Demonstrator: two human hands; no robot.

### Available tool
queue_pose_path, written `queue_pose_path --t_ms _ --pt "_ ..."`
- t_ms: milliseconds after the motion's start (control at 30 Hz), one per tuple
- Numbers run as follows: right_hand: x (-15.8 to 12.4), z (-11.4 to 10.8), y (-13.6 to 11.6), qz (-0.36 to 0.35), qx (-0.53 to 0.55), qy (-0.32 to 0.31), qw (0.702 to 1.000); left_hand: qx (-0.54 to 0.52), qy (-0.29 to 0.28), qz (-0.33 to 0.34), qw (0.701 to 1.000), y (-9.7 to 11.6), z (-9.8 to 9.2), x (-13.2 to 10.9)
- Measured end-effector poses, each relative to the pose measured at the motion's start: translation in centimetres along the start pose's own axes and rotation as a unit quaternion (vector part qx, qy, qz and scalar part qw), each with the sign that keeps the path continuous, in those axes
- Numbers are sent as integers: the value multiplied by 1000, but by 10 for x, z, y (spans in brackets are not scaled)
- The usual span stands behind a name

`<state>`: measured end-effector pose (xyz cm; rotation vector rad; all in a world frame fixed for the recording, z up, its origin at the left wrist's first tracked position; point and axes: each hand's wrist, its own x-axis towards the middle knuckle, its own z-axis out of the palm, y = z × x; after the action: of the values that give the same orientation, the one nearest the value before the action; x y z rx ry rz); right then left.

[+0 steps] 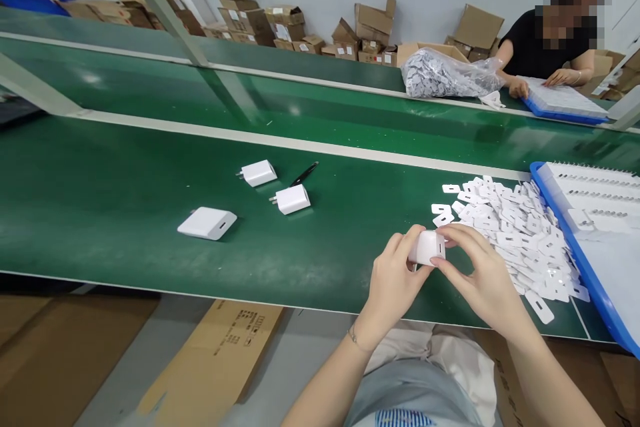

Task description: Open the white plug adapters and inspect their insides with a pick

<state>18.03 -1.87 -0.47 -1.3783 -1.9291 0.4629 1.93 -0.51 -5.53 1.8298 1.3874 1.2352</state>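
Observation:
Both of my hands hold one white charger plug (pixel 428 247) just above the near edge of the green belt (pixel 125 200). My left hand (pixel 395 280) wraps its fingers around the plug's left side. My right hand (pixel 480 280) pinches the plug's right end with thumb and fingertips. A heap of small white hang tabs (pixel 520 233) lies right beside my right hand. Three more white chargers rest on the belt to the left: one (pixel 257 173), one (pixel 291 199) and a flat one (pixel 207 223).
A black pen (pixel 304 174) lies between the two far chargers. A blue tray (pixel 575 240) with white sheets sits at the right. Across the far belt a person in black handles another blue tray (pixel 563 113) beside a clear bag of parts (pixel 445 73). Cardboard boxes line the back wall.

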Motion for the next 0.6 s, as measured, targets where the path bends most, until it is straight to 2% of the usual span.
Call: queue_pose_path --t_ms 133,233,367,433,500,600 --pt "5 2 -2 14 23 15 1000 -23 14 -9 1000 -2 -1 1" --pt "4 2 -2 48 117 2 992 -132 11 -56 990 0 -4 3" --pt "-2 2 2 127 297 -9 946 -297 -2 -139 945 9 -9 6" --pt "-5 4 4 158 333 -40 929 -341 -5 -161 926 13 -12 6" --pt "-7 6 5 176 346 -65 919 -383 -37 -181 905 16 -13 6" --pt "-10 10 4 201 372 -49 905 -419 -76 -195 883 20 -12 5"
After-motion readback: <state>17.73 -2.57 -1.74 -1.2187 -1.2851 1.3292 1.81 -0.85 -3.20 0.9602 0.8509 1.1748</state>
